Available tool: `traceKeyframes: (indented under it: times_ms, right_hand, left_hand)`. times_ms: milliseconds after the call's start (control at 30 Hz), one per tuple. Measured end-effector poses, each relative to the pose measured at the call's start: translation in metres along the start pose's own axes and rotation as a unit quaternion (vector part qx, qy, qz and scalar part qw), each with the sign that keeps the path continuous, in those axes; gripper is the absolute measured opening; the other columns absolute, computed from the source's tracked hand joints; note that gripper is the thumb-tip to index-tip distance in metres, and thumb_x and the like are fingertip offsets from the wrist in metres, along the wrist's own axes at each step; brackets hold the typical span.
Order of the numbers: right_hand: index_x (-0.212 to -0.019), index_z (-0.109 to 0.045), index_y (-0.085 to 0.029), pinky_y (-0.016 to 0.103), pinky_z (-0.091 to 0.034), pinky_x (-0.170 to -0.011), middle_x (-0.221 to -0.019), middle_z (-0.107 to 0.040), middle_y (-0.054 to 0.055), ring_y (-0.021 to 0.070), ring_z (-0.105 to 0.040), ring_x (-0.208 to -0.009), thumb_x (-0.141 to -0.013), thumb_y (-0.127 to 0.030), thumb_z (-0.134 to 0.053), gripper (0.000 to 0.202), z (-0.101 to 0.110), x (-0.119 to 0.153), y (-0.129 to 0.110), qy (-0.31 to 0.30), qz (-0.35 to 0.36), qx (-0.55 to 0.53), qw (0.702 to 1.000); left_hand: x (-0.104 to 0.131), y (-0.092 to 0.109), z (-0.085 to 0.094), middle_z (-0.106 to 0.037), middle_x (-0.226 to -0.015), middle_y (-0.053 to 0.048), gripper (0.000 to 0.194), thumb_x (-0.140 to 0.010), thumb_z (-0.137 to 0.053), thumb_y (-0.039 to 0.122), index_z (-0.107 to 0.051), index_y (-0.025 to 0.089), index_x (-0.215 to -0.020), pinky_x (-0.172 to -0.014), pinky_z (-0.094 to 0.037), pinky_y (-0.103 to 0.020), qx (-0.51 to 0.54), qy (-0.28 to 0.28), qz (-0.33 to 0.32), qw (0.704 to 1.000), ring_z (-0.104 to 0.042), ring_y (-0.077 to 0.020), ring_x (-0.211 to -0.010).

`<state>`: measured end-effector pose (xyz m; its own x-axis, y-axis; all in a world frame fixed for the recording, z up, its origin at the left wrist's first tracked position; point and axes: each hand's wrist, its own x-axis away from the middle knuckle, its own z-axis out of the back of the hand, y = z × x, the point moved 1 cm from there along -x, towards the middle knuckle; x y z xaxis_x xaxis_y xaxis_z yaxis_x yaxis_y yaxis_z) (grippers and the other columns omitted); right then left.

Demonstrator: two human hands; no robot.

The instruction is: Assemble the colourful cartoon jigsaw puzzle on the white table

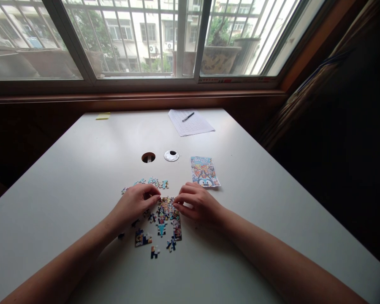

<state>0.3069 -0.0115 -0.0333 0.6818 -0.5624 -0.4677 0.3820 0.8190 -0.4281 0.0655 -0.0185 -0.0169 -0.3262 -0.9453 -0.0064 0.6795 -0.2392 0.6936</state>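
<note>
A partly joined jigsaw puzzle (168, 207) lies on the white table between my hands. At its upper left is my left hand (138, 199), fingers curled and tips together near the puzzle's top edge; anything between them is too small to make out. My right hand (198, 202) rests at the upper right side, its fingers bent and fingertips at the puzzle's edge; whether they pinch a piece is unclear. Loose pieces (158, 183) lie beyond my left hand. A small joined section (142, 238) and single pieces (155, 252) lie nearer to me.
A colourful picture card (204, 172) lies beyond my right hand. Farther back are a round hole (148, 157), its metal cover (171, 156), paper sheets (194, 126) with a pen (188, 117), and yellow sticky notes (103, 115). A barred window is behind the table.
</note>
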Motion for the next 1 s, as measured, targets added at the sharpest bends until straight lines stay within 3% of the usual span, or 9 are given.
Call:
traceKeyframes:
  times_ms: [1000]
  right_hand:
    - [-0.089, -0.070, -0.020, 0.033, -0.039, -0.073, -0.081, -0.064, 0.004, 0.0168, -0.053, -0.077, -0.096, -0.027, -0.061, 0.013, 0.0000, 0.0023, 0.0002, -0.007, -0.011, -0.006, 1.000]
  left_hand:
    - [0.0004, -0.0008, 0.0011, -0.074, -0.092, 0.000, 0.015, -0.090, -0.060, 0.033, -0.073, 0.026, -0.090, -0.077, -0.050, -0.030, 0.000, -0.005, 0.001, 1.000, -0.066, -0.0184, -0.086]
